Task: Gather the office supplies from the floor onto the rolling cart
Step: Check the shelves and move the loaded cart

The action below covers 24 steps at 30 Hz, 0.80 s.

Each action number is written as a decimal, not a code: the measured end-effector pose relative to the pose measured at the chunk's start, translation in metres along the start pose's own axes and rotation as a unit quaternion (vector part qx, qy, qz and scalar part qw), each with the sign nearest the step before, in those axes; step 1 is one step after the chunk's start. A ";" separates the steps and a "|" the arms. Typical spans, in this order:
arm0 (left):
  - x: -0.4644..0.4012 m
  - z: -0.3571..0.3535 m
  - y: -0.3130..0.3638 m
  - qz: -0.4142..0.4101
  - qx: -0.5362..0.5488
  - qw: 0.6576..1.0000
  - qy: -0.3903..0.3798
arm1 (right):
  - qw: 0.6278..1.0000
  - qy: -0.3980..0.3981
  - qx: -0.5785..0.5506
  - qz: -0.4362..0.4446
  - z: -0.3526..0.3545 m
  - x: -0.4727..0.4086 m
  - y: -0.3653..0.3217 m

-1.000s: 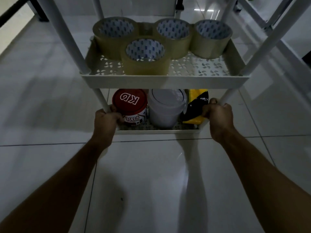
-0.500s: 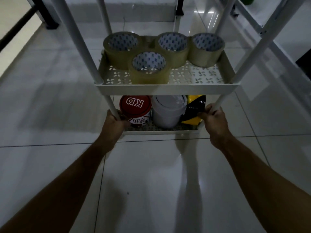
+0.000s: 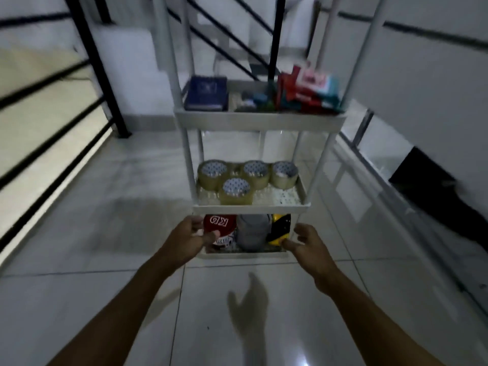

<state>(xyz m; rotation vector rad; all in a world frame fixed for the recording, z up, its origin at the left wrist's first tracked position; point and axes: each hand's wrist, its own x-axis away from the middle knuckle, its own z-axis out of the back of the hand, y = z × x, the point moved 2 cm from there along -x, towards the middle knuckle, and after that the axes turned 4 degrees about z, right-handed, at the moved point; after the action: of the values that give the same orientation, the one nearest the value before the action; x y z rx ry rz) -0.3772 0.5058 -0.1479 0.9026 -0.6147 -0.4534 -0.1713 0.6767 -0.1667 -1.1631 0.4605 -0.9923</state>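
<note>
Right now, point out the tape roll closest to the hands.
The front tape roll on the middle shelf, standing alone ahead of the three rolls lined up behind it.

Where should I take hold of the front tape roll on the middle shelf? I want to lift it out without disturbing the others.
Take the front tape roll from above and the near side, across its outer wall. It lies flat with the core facing up, apart from the shelf's front lip, while three rolls crowd behind it. I judge a top grip the least likely to knock them.
</note>
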 end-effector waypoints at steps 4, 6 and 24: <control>0.081 0.023 0.044 -0.084 0.022 0.996 0.003 | 0.996 -0.025 0.018 0.079 0.019 0.072 -0.067; 0.119 0.032 0.056 -0.102 0.034 0.994 0.004 | 0.994 -0.035 0.025 0.104 0.027 0.104 -0.088; 0.324 0.110 0.081 -0.213 0.021 0.973 0.089 | 0.970 -0.023 0.086 0.224 0.088 0.301 -0.167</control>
<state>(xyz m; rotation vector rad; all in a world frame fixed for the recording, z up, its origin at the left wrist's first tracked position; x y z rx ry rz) -0.2015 0.2914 0.0684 1.1063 -0.2634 -0.7365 -0.0168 0.4627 0.0712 -0.8706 0.5581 -0.5967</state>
